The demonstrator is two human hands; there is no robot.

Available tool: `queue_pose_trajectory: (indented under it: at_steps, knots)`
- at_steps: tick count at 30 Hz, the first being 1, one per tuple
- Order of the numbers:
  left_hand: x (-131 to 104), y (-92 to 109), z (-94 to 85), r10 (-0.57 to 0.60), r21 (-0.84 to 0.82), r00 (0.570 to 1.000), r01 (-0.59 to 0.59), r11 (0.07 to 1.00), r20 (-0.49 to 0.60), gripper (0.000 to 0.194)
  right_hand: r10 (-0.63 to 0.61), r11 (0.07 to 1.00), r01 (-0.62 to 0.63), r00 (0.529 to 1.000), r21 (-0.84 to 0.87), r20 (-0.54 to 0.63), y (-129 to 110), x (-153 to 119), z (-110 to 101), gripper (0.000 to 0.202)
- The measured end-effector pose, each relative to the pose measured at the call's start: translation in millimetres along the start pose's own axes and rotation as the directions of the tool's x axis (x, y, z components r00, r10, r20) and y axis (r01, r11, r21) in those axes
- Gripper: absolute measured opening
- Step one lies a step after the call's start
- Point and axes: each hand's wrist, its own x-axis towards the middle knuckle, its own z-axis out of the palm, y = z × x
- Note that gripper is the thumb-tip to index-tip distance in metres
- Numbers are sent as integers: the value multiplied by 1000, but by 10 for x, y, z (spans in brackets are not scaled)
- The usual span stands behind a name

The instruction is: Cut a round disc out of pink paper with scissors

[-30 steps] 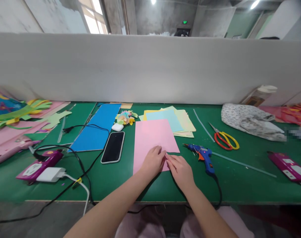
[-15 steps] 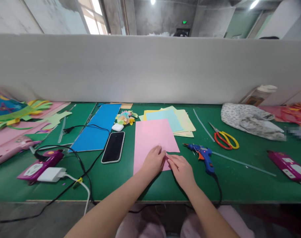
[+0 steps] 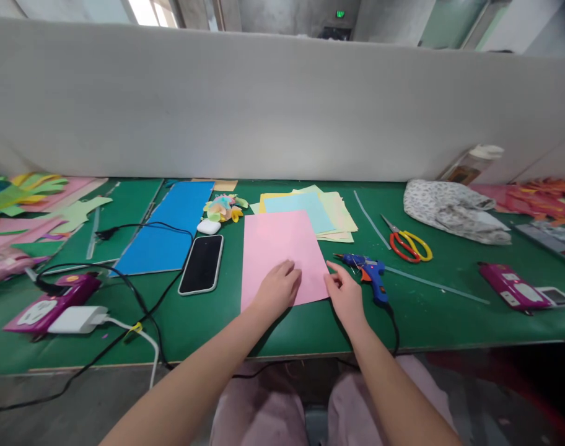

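Observation:
A sheet of pink paper [image 3: 282, 241] lies flat on the green table in front of me, partly over a stack of coloured sheets. My left hand [image 3: 277, 288] rests on its lower middle, palm down with the fingers extended and lying on the paper. At the right edge of the sheet is my right hand [image 3: 345, 294]. Its thumb and index finger touch the edge, with a gap showing between them. Just to the right of that hand lies a blue glue gun [image 3: 370, 272], its nozzle pointing left.
Behind the pink sheet are blue, yellow and pale green papers [image 3: 341, 214]. To the left lie a phone [image 3: 202, 265], a white case [image 3: 209, 227], paper flowers [image 3: 224, 207], a blue board [image 3: 168, 229] and cables. On the right are scissors [image 3: 407, 241], glue sticks [image 3: 438, 285] and a purple power strip [image 3: 510, 286].
My right hand has moved right, from pinching the paper near my left hand to the sheet's right edge. The lower right corner now lies flat. The view has tilted down slightly.

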Motion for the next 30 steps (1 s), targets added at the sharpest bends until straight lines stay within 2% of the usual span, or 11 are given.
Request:
queue_pose_trajectory:
  at_steps: [5, 10, 14, 23, 30]
  knots:
    - [-60, -4, -21, -11, -6, 999, 11, 1000, 42, 29, 120, 990, -125, 990, 66, 67, -1, 31, -29, 50]
    - [-72, -32, -46, -20, -23, 997, 21, 1000, 76, 32, 157, 978, -171, 979, 115, 127, -46, 65, -21, 48]
    - [-28, -82, -105, 12, -46, 994, -7, 999, 106, 32, 118, 979, -140, 982, 148, 150, -183, 81, 25, 56]
    - [102, -280, -244, 109, -100, 978, -92, 991, 180, 25, 13, 988, -47, 975, 145, 224, -551, 0, 229, 48]
    - [106, -394, -163, 126, -178, 982, -100, 979, 143, 32, -4, 980, -47, 966, 192, 257, -624, -22, 277, 49]
